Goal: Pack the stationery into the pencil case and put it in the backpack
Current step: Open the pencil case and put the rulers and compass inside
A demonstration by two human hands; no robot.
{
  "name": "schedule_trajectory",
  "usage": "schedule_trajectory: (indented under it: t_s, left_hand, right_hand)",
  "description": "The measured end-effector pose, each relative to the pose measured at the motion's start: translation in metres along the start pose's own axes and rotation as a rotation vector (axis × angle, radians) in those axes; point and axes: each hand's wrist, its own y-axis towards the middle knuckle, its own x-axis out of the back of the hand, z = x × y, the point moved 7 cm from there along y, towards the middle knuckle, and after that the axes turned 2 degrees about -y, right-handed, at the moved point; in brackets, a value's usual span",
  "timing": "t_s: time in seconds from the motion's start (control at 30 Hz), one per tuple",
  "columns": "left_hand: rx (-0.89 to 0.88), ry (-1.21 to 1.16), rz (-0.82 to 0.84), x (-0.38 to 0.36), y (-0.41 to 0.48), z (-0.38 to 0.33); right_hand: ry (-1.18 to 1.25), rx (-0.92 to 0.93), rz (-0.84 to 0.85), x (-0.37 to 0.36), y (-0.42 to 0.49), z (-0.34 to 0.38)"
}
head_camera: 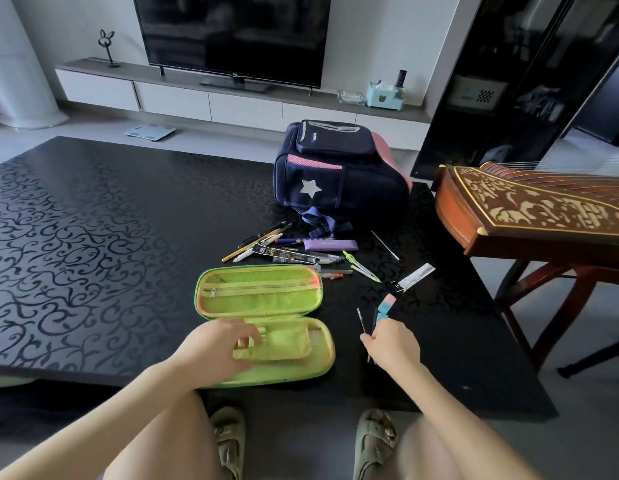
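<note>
At the near middle of the black table [93, 237] lies the green pencil case [266, 301], opened flat, its mesh-pocket lid on the far side and its near half under the left hand [221, 348]. That hand's fingers bend down onto the inner flap; whether they pinch anything I cannot tell. Just right of the case, the right hand [393, 344] pinches a thin refill [362, 322] together with a blue and pink piece [385, 305], probably an eraser, both pointing away. Most of the stationery [284, 252] waits in a loose heap just beyond the lid, with a purple box [330, 244] and a green compass [361, 266] among it. The navy backpack [339, 181] stands farther off. A carved wooden zither [529, 209] sits at the far right.

The step in hand looks like loading the two held items. The left hand should keep the case flat and the flap lifted, while the refill goes in lengthwise so it does not bend. The blue and pink piece would suit the open right end, clear of the zip track
</note>
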Motion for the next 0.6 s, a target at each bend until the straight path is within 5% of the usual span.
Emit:
schedule_trajectory:
  t_s: [0.47,0.6]
  left_hand:
    - [0.022,-0.011,0.024,-0.008,0.0,-0.002]
    - [0.113,0.012,-0.181,0.012,0.01,0.012]
  right_hand:
    - [-0.04,-0.082,0.031,0.003,-0.031,0.009]
    - [0.053,-0.094,0.103,-0.003,-0.031,0.009]
